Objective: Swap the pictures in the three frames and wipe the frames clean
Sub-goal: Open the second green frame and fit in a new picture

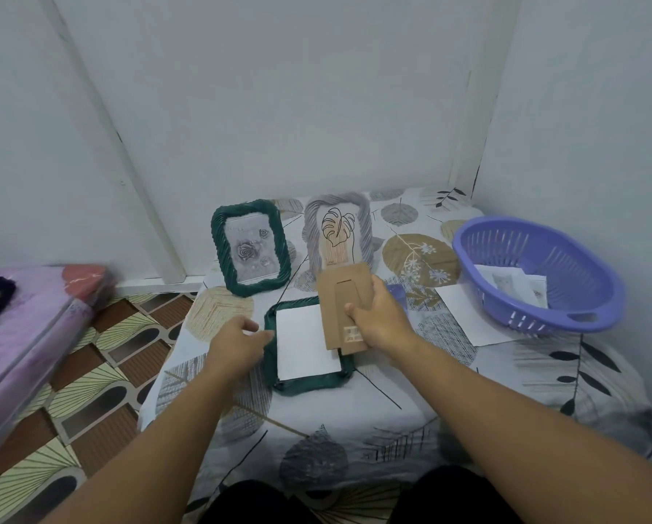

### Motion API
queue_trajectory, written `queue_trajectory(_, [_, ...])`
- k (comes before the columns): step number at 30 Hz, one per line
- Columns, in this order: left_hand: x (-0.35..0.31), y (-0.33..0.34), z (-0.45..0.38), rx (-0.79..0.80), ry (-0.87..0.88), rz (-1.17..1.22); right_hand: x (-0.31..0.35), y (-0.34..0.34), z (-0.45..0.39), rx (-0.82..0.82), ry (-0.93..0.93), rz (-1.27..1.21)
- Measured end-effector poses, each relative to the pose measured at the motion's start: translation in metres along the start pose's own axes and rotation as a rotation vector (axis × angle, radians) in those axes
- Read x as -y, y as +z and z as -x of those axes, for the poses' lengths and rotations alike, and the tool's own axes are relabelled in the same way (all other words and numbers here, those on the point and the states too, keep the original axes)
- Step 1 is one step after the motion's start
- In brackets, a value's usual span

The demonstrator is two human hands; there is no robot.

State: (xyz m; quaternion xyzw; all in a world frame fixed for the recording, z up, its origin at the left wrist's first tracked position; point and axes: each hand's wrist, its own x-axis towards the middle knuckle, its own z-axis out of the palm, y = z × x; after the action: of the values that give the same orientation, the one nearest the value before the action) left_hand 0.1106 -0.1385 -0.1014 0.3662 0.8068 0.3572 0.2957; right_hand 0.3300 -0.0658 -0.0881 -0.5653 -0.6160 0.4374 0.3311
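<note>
Green frame [309, 383] lies face down at the centre of the leaf-print surface [354, 421], a white sheet [301, 342] in its recess. My left hand [237, 344], fingers relaxed and holding nothing, touches its 9 o'clock edge. My right hand [379, 319] grips a brown cardboard backing [339, 300] above the 3 o'clock edge. Further back, a second green frame [250, 247] with a rose picture stands at 11 o'clock, a grey frame [339, 230] with a leaf drawing at 12 o'clock. A purple basket [532, 274] holding papers sits at 2 o'clock.
</note>
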Motion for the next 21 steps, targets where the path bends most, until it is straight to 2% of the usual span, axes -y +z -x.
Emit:
queue_trajectory(12, [0.007,0.004,0.0,-0.014,-0.032,0.072,-0.035,-0.021,-0.007,-0.069,0.129,0.344])
queue_trajectory(16, [0.006,0.003,0.001,-0.006,-0.035,0.075,-0.035,-0.022,-0.002,-0.098,0.182,0.546])
queue_trajectory(18, [0.006,0.003,0.0,-0.003,-0.04,0.078,-0.032,-0.023,0.003,-0.129,0.142,0.606])
queue_trajectory(21, [0.008,0.004,-0.002,0.003,-0.054,0.089,-0.027,-0.02,0.011,-0.213,-0.052,0.691])
